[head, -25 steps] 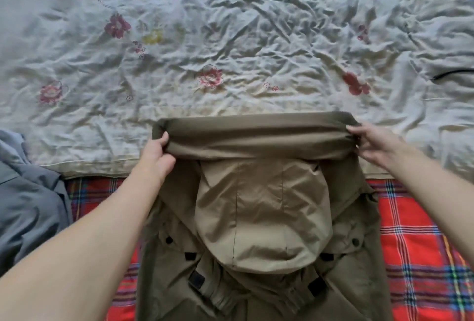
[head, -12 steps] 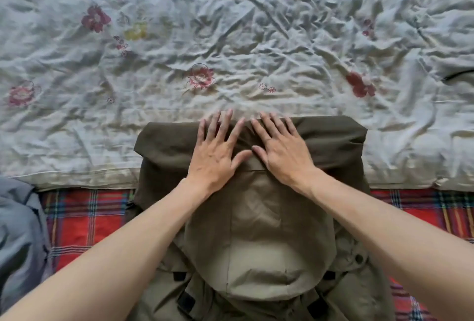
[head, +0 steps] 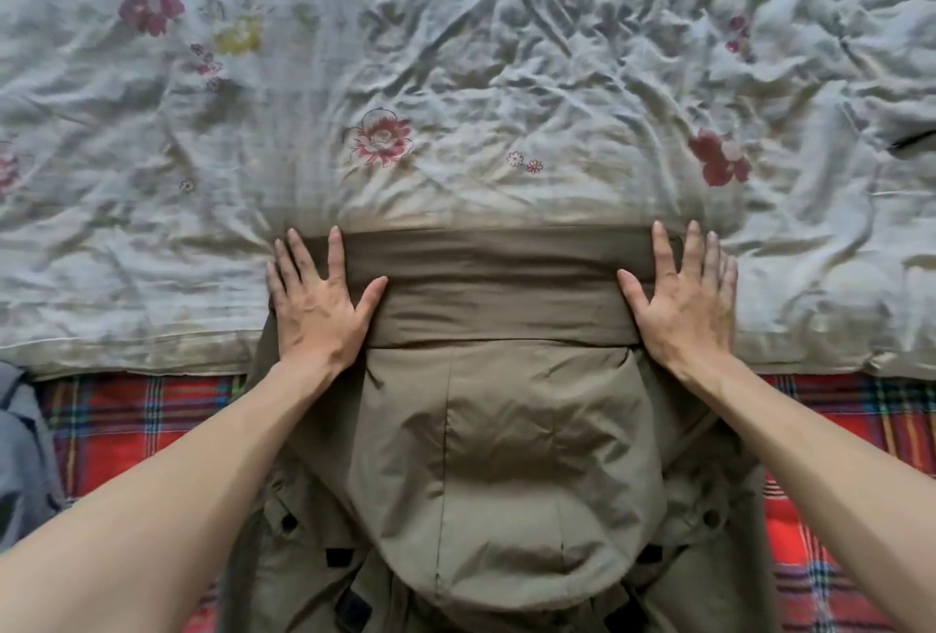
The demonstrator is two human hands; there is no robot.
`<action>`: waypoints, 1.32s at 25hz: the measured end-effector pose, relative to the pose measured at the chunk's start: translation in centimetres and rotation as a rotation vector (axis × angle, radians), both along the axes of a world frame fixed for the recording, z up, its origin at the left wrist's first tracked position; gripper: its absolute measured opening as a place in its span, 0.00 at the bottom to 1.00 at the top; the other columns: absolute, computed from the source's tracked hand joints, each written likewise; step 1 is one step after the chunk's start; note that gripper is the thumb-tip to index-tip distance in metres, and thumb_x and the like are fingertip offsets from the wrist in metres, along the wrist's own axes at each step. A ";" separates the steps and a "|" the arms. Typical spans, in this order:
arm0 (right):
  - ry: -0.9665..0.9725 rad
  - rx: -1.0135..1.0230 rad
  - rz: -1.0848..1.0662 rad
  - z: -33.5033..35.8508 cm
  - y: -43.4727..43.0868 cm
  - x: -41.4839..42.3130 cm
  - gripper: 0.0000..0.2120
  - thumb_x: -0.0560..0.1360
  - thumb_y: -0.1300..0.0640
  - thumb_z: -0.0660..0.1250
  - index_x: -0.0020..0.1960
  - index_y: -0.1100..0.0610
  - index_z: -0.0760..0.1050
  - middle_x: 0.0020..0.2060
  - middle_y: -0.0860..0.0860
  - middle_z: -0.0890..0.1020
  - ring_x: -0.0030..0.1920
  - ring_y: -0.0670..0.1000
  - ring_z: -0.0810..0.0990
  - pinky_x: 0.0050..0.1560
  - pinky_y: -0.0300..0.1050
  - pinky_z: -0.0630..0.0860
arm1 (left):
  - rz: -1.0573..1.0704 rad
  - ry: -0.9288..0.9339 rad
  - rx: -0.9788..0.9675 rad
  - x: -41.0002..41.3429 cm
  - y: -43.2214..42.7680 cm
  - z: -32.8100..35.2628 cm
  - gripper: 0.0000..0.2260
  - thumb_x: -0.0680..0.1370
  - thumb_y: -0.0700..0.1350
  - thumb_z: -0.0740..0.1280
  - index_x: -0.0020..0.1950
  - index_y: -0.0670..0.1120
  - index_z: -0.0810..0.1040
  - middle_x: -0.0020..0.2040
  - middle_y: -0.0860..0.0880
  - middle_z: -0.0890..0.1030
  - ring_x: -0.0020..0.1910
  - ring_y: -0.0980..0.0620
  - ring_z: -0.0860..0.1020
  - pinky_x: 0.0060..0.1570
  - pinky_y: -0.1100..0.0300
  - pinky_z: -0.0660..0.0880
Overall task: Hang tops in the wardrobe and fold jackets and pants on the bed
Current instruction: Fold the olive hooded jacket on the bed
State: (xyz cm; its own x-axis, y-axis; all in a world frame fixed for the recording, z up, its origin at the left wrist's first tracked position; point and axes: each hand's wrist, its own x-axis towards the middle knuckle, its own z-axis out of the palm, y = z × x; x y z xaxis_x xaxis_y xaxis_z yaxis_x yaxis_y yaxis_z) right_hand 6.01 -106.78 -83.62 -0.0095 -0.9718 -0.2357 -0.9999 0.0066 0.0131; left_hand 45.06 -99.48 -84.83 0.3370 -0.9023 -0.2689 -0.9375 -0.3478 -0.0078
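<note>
An olive-green hooded jacket (head: 501, 455) lies on the bed in front of me, its hood spread flat in the middle and a folded band of cloth across its far edge. My left hand (head: 319, 298) presses flat on the left end of that band, fingers straight and spread. At the band's right end my right hand (head: 684, 295) presses down in the same flat way. Neither hand holds anything. The jacket's lower part runs out of view at the bottom.
A crumpled pale floral quilt (head: 456, 75) covers the far part of the bed. A red plaid blanket (head: 126, 425) shows beneath the jacket on both sides. A grey-blue garment (head: 20, 455) lies at the left edge.
A second ago my hands pinched the folded band's two ends. Then they pressed side by side at its middle and have now slid apart to its ends, smoothing it flat.
</note>
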 end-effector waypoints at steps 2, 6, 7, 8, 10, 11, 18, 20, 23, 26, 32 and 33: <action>-0.006 0.023 0.005 0.0 0.1 -0.2 0.41 0.76 0.30 0.40 0.81 0.53 0.47 0.80 0.59 0.51 0.79 0.60 0.47 0.78 0.58 0.43 | 0.052 0.062 0.012 0.1 -0.1 0.3 0.41 0.77 0.71 0.41 0.82 0.46 0.44 0.79 0.32 0.45 0.79 0.37 0.44 0.77 0.45 0.41; -0.050 0.020 -0.078 1.1 0.9 -0.3 0.44 0.75 0.32 0.37 0.81 0.60 0.48 0.80 0.59 0.50 0.80 0.57 0.47 0.78 0.59 0.45 | 0.160 0.083 0.091 1.0 0.4 2.1 0.42 0.77 0.68 0.43 0.81 0.40 0.44 0.79 0.32 0.45 0.80 0.38 0.43 0.78 0.45 0.42; -0.056 -0.022 -0.084 1.8 1.2 0.1 0.43 0.76 0.34 0.40 0.80 0.62 0.50 0.80 0.60 0.51 0.80 0.58 0.48 0.78 0.60 0.46 | 0.135 0.042 0.083 0.8 0.6 2.8 0.39 0.79 0.66 0.45 0.81 0.39 0.46 0.79 0.32 0.45 0.80 0.38 0.43 0.77 0.43 0.42; -0.056 -0.076 -0.042 2.5 1.8 0.7 0.40 0.77 0.37 0.43 0.80 0.62 0.52 0.79 0.60 0.52 0.80 0.58 0.50 0.78 0.61 0.47 | 0.057 0.019 0.026 -0.2 0.7 3.4 0.36 0.81 0.63 0.48 0.81 0.39 0.48 0.79 0.33 0.45 0.80 0.38 0.43 0.77 0.42 0.42; -0.072 -0.134 0.156 3.3 4.1 2.2 0.34 0.78 0.40 0.50 0.79 0.58 0.56 0.79 0.58 0.55 0.79 0.58 0.53 0.77 0.59 0.48 | -0.212 0.094 -0.179 -4.5 0.8 4.4 0.33 0.82 0.61 0.52 0.81 0.43 0.52 0.80 0.35 0.48 0.80 0.38 0.45 0.77 0.42 0.43; -0.076 -0.132 0.257 3.1 5.8 2.9 0.33 0.79 0.41 0.51 0.79 0.56 0.57 0.79 0.57 0.56 0.79 0.57 0.54 0.77 0.59 0.49 | -0.354 0.137 -0.232 -7.5 1.0 4.3 0.34 0.80 0.63 0.52 0.81 0.45 0.54 0.80 0.36 0.50 0.80 0.37 0.47 0.76 0.41 0.44; -0.117 -0.101 0.218 2.2 9.0 -0.7 0.34 0.79 0.40 0.53 0.78 0.60 0.59 0.77 0.61 0.59 0.78 0.60 0.57 0.76 0.57 0.54 | -0.464 0.008 -0.047 -14.6 2.9 0.3 0.37 0.77 0.70 0.44 0.81 0.52 0.49 0.80 0.34 0.47 0.78 0.31 0.46 0.74 0.33 0.49; -0.339 -0.250 0.103 3.7 7.1 -0.7 0.27 0.79 0.48 0.63 0.73 0.61 0.67 0.72 0.61 0.65 0.71 0.60 0.65 0.71 0.54 0.62 | -0.474 -0.010 -0.054 -14.5 2.9 0.2 0.37 0.77 0.70 0.44 0.81 0.52 0.48 0.80 0.33 0.47 0.78 0.31 0.46 0.74 0.33 0.48; -0.628 -0.250 -0.367 4.7 1.8 -0.4 0.24 0.75 0.51 0.71 0.67 0.61 0.71 0.63 0.61 0.71 0.64 0.60 0.69 0.64 0.46 0.64 | -0.473 -0.018 -0.044 -14.7 2.8 0.3 0.37 0.77 0.70 0.44 0.81 0.52 0.48 0.79 0.33 0.47 0.78 0.31 0.46 0.74 0.33 0.48; -0.598 -0.019 -0.504 4.2 -2.0 -1.4 0.21 0.75 0.53 0.72 0.64 0.59 0.72 0.60 0.60 0.77 0.62 0.60 0.74 0.60 0.47 0.68 | -0.478 -0.022 -0.035 -14.7 2.7 0.2 0.36 0.77 0.70 0.43 0.81 0.52 0.46 0.80 0.33 0.46 0.78 0.32 0.45 0.74 0.34 0.47; -0.246 -0.203 0.394 5.5 5.6 5.7 0.27 0.77 0.51 0.60 0.75 0.57 0.65 0.71 0.61 0.67 0.71 0.62 0.63 0.74 0.58 0.59 | -0.478 0.053 -0.054 -14.1 4.0 1.0 0.35 0.79 0.67 0.47 0.81 0.50 0.51 0.79 0.33 0.49 0.79 0.35 0.48 0.76 0.39 0.50; -0.221 -0.139 0.477 5.1 8.4 6.5 0.29 0.78 0.46 0.59 0.76 0.57 0.65 0.74 0.61 0.65 0.74 0.62 0.61 0.76 0.58 0.55 | -0.464 0.059 -0.059 -13.6 4.8 1.4 0.34 0.80 0.66 0.50 0.81 0.49 0.52 0.79 0.33 0.51 0.79 0.36 0.49 0.76 0.40 0.50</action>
State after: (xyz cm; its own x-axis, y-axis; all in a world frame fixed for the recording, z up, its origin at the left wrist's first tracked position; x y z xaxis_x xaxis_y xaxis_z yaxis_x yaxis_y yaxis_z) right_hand 12.52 -98.37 -78.48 0.4757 -0.8781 -0.0507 -0.8709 -0.4622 -0.1668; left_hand 31.45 -94.64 -83.45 -0.1203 -0.9683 -0.2188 -0.9922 0.1104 0.0572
